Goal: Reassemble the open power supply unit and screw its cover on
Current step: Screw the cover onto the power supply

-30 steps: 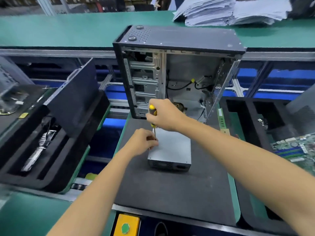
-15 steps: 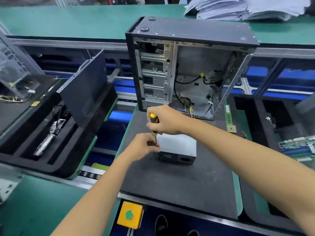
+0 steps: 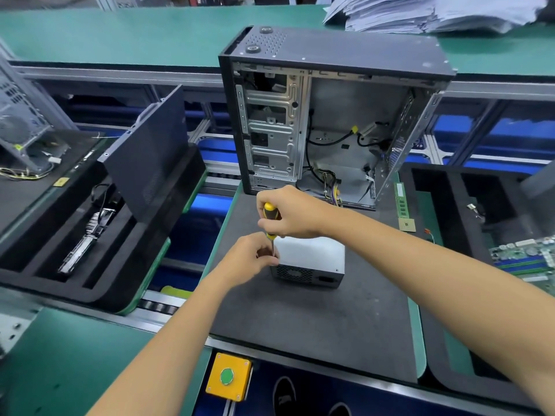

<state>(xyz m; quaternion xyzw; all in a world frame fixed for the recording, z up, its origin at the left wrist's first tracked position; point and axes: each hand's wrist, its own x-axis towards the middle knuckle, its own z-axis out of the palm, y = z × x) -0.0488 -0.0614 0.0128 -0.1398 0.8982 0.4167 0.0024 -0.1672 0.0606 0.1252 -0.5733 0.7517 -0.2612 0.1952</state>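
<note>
A grey metal power supply unit (image 3: 312, 259) lies on the dark foam mat (image 3: 300, 319), its cover on top and its vented face toward me. My right hand (image 3: 291, 213) grips the yellow-and-black handle of a screwdriver (image 3: 269, 217), held upright over the unit's near left corner. My left hand (image 3: 255, 258) is curled at that corner, fingertips pinching the screwdriver's shaft just above the cover. The tip and any screw under it are hidden by my fingers.
An open black computer case (image 3: 330, 115) stands behind the unit with cables hanging out. A side panel (image 3: 147, 157) leans in a foam tray on the left. A memory stick (image 3: 401, 201) and a motherboard (image 3: 531, 259) lie right. A yellow button box (image 3: 228, 376) sits at the near edge.
Both hands have stayed at the unit's near left corner with the screwdriver upright. The view has shifted, so the case and unit appear further right and lower.
</note>
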